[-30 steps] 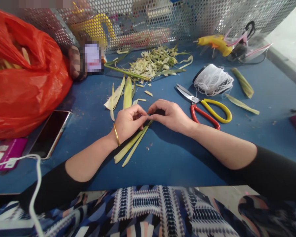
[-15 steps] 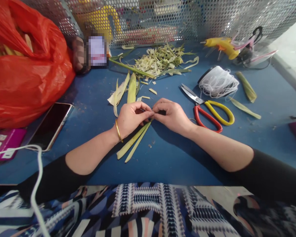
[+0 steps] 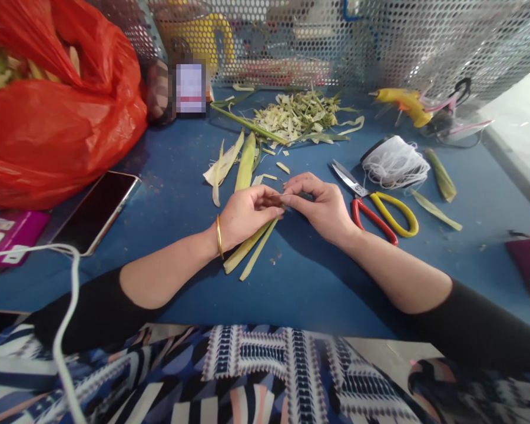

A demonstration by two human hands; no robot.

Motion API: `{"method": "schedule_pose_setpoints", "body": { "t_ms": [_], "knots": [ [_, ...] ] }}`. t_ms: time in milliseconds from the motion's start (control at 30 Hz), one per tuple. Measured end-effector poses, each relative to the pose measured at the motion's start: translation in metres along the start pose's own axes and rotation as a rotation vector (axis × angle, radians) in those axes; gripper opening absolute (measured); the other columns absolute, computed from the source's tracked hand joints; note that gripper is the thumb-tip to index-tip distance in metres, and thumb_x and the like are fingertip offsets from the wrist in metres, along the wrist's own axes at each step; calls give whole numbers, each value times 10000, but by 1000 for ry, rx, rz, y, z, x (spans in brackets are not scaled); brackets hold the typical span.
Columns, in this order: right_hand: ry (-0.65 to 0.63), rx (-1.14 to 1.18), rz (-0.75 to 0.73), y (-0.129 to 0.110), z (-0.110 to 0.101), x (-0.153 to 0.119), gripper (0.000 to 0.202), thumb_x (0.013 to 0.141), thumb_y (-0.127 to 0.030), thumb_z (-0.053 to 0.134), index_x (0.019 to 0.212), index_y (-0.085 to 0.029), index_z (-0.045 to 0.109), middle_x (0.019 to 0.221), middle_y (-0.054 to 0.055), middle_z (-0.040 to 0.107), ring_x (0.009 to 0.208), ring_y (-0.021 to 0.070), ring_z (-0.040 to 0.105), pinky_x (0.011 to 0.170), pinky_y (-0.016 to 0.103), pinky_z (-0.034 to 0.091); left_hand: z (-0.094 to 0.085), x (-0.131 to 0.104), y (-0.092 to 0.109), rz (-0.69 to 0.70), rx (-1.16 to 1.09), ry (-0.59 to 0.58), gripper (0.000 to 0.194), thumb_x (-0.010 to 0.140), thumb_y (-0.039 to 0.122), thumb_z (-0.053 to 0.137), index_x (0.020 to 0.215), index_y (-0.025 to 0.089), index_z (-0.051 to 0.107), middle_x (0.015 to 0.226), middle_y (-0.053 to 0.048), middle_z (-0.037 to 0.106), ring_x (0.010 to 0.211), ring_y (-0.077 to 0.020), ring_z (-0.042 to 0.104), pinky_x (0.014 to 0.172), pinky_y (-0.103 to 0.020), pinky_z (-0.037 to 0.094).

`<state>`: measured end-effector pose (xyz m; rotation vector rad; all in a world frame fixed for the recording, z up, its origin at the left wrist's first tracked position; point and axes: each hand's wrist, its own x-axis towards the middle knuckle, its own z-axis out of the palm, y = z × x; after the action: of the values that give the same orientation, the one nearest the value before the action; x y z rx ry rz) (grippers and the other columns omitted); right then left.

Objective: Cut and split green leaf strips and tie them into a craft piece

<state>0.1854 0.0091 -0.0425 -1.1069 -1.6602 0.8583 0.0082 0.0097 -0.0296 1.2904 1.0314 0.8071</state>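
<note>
In the middle of the table, my left hand (image 3: 244, 219) is closed, thumb against fingers, on pale green corn husk strips (image 3: 257, 250) whose ends stick out below it. Close beside it, my right hand (image 3: 322, 203) pinches a fine thread (image 3: 275, 195) stretched across to the left fingers; part of it is hidden by the fingertips. Just beyond my left hand lies a broader corn husk (image 3: 246, 160), with dry husk pieces (image 3: 224, 165) next to it. Scissors (image 3: 362, 191) with one red and one yellow handle rest open to the right of my right hand.
A white thread bundle (image 3: 397, 162) lies behind the scissors, near a yellow glue gun (image 3: 404, 103). Husk scraps (image 3: 298, 115) are piled before a perforated metal screen (image 3: 274, 53). At left are a red plastic bag (image 3: 62, 141), a phone (image 3: 99, 212) and a white cable (image 3: 74, 277).
The whole view has shifted slightly. My fingertips, close together before, have moved a little apart, and a fine thread shows between them. My left hand still holds the husk strips.
</note>
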Motion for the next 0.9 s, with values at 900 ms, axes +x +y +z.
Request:
{"method": "schedule_pose_setpoints", "body": {
  "t_ms": [900],
  "knots": [
    [49,-374,-66,-9,0,-5,138,897,-283,580,768,-237,595,761,15,687,716,191,604,711,324,442,7,-7,14,-291,-371,110,225,756,12,685,926,142,616,763,-2,693,624,-133,709,603,-240,563]
  ]
}}
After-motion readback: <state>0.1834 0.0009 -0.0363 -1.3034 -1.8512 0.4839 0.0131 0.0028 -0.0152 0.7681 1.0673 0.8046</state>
